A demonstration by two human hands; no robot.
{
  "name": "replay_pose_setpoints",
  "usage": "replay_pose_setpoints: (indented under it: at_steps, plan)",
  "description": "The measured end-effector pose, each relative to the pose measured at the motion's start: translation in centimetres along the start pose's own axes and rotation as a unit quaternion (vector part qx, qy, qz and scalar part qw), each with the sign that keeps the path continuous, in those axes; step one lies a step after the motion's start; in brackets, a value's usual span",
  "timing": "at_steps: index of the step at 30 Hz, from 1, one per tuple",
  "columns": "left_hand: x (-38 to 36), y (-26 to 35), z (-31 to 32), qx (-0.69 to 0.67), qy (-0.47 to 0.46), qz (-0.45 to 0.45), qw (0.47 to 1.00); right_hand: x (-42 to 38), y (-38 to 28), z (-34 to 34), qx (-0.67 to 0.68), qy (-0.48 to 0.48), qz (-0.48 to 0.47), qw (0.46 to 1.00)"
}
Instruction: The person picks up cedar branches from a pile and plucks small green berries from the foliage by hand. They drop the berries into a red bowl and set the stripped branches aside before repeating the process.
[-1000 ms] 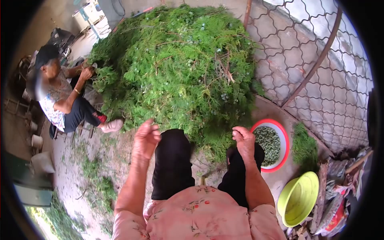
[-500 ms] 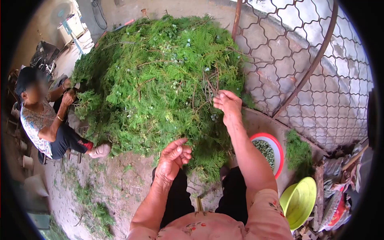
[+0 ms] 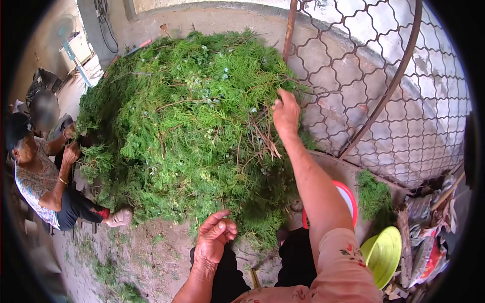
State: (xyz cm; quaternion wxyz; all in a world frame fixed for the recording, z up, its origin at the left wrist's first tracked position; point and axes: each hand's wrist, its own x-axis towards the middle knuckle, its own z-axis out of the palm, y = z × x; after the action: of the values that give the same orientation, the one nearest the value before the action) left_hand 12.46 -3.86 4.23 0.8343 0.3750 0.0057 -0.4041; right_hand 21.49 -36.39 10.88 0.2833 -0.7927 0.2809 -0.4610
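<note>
A big heap of green cypress branches [image 3: 177,126] with small bluish cones fills the middle. My right hand [image 3: 286,115] reaches out over its right edge, index finger stretched toward the foliage and thumb apart; nothing shows in its grasp. Just below it lie bare brown twigs [image 3: 262,136] with pale broken ends. My left hand [image 3: 216,236] hovers in front of the heap's near edge, above my knee. Its index finger and thumb are apart, the other fingers loosely curled, and I see nothing held in it.
A white basin with a red rim [image 3: 353,204] sits behind my right forearm, partly hidden. Nearby are a yellow-green basin [image 3: 386,255], loose greenery [image 3: 373,194] and sacks [image 3: 429,262]. Wire mesh [image 3: 374,96] borders the right. At left, a seated person [image 3: 40,182] handles branches.
My right hand has moved farther out along the heap's right edge, its fingers parting. The left hand stays low near my knee. The view has shifted, and the red-rimmed basin is more covered.
</note>
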Motion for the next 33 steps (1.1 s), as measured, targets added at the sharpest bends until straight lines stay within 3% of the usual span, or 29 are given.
replay_pose_setpoints:
  at_steps: [2,3,5,7,9,10,11,13,15,16,18,23,26,28,29,31,33]
  plan:
    - [0.1,0.0,0.3,-0.002,0.003,-0.006,1.000,2.9,0.8,1.0,-0.070,-0.039,-0.096,0.992]
    - [0.3,0.0,0.4,-0.005,0.005,-0.011,1.000,3.8,0.9,1.3,-0.070,-0.037,-0.094,0.992]
    - [0.8,-0.1,0.4,-0.001,0.007,-0.011,1.000,5.2,0.9,1.6,-0.138,-0.166,-0.114,0.970]
    - [1.0,-0.2,0.6,-0.004,0.016,-0.010,1.000,5.2,0.5,1.9,-0.153,-0.154,-0.105,0.970]
    - [1.2,-0.3,0.7,0.002,0.015,-0.012,1.000,5.0,0.2,1.0,-0.225,-0.254,-0.051,0.939]
    - [1.2,-0.3,0.7,0.008,0.015,-0.014,1.000,4.4,1.5,1.4,-0.199,-0.177,-0.139,0.954]
    - [1.3,-0.4,0.9,0.007,0.017,-0.013,1.000,4.6,1.9,1.1,-0.199,-0.179,-0.140,0.953]
    - [1.2,-0.4,1.0,0.011,0.017,-0.017,1.000,4.3,1.4,-0.2,-0.030,-0.067,-0.097,0.993]
    - [1.2,-0.6,1.0,0.006,0.015,-0.020,1.000,5.7,1.0,-1.9,-0.009,0.016,-0.150,0.989]
    - [1.3,-0.7,1.0,0.000,0.009,-0.023,1.000,5.9,-0.2,-3.1,-0.006,0.057,-0.118,0.991]
    - [1.3,-0.8,1.1,0.003,0.013,-0.019,1.000,7.7,-0.3,-4.8,0.052,0.053,-0.041,0.996]
    - [1.2,-0.9,1.4,0.012,-0.001,-0.019,1.000,7.5,-5.6,-9.3,0.167,0.018,0.029,0.985]
    - [1.1,-0.9,1.4,0.014,-0.001,-0.016,1.000,4.7,-6.9,-9.9,0.124,-0.128,0.134,0.975]
    - [0.8,-1.1,1.2,0.015,-0.002,-0.011,1.000,1.3,-7.7,-10.4,0.104,-0.128,0.150,0.975]
    - [1.0,-1.0,1.3,0.017,-0.005,-0.004,1.000,-1.3,-8.4,-10.6,0.083,-0.154,0.101,0.979]
    - [1.1,-0.8,1.1,0.001,-0.014,-0.004,1.000,-6.5,-7.2,-9.1,0.085,-0.133,-0.196,0.968]
    - [0.9,-0.8,1.5,-0.010,-0.026,-0.013,1.000,-11.0,-8.2,-7.8,0.151,-0.202,-0.178,0.951]
